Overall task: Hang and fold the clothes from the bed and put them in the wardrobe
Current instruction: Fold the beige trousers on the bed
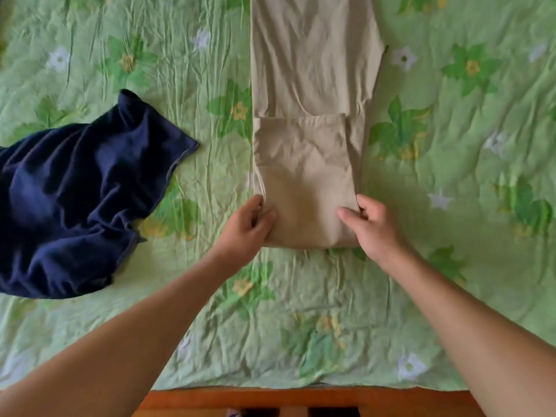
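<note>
- A navy garment (pixel 75 191) lies crumpled on the left of the bed (pixel 451 281). It runs off the left edge of the view and is well apart from the trousers.
- A creased green cover (pixel 180 70) printed with flowers and leaves is spread over the bed, and both garments rest on it.
- The left hand (pixel 246 227) reaches in from the lower left on a bare forearm. It grips the left edge of the trousers' near end, with the thumb on top of the cloth and the fingers (pixel 255 204) curled at the edge.
- The trousers (pixel 307 164) are beige and lie flat in a long strip down the middle of the bed, from the top of the view towards the person. Their near end is doubled over, so a shorter flap sits on top of the strip and the fold faces the person.
- The right hand (pixel 370 227) comes in from the lower right and grips the right edge of the same folded end. Its thumb is on top and its fingers curl round the edge; how far they reach beneath cannot be told.
- A wooden bed frame (pixel 301 398) runs along the bottom of the view, below the near edge of the cover.
</note>
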`<action>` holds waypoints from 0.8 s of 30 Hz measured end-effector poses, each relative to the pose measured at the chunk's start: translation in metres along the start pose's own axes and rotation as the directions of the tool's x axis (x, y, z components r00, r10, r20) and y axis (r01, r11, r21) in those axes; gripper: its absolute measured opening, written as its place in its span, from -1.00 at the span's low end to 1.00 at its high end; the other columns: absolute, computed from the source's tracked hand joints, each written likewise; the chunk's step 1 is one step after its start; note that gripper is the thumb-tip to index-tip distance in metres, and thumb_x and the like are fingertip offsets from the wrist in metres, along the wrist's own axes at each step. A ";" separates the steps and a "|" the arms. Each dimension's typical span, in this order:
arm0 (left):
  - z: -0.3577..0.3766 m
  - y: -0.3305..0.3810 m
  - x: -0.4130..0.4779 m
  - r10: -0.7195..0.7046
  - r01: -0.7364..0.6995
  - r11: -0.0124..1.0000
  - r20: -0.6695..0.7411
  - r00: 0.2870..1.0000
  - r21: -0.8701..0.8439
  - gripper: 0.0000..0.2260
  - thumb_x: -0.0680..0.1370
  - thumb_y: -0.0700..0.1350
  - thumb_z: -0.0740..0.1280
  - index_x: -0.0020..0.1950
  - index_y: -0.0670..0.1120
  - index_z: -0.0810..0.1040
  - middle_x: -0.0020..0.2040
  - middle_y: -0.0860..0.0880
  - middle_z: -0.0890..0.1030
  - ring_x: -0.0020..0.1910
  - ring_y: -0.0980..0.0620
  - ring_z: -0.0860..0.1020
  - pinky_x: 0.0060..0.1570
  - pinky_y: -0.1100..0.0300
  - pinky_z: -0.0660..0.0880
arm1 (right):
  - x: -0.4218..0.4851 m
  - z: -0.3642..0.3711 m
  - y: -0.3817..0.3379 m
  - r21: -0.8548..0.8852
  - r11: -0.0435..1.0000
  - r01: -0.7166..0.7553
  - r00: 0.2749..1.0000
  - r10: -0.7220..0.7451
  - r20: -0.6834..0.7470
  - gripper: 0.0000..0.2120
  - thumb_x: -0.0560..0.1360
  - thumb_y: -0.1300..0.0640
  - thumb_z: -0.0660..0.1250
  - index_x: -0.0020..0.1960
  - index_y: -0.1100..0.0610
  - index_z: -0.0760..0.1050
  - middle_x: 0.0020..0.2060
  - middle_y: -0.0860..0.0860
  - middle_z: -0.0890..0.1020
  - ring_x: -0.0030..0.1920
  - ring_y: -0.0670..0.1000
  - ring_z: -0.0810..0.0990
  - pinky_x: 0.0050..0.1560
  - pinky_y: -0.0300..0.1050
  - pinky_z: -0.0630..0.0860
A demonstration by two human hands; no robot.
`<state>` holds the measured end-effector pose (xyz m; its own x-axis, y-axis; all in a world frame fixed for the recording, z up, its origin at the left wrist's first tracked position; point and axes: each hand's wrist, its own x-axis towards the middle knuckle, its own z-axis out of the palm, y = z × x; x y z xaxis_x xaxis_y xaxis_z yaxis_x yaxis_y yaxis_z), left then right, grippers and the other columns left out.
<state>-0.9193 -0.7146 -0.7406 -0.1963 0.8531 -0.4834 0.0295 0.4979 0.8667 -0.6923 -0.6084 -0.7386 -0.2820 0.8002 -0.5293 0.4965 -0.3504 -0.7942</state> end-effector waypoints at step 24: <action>0.044 -0.027 -0.041 -0.460 0.382 0.849 -0.156 0.874 -0.365 -0.73 0.55 0.06 0.43 0.11 -0.09 0.63 0.02 -0.10 0.72 -0.03 -0.08 0.69 -0.08 0.05 0.61 | -0.035 -0.016 0.039 0.237 0.852 -0.468 0.884 0.447 0.138 -0.47 0.43 -0.08 0.53 0.31 0.09 0.50 0.07 -0.08 0.68 0.07 -0.06 0.63 -0.01 -0.11 0.45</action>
<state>-0.8687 -0.7556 -0.7493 -0.3383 0.4923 -0.8020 -0.4079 0.6913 0.5964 -0.6496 -0.6418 -0.7464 -0.1407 0.4834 -0.8640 0.3605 -0.7878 -0.4994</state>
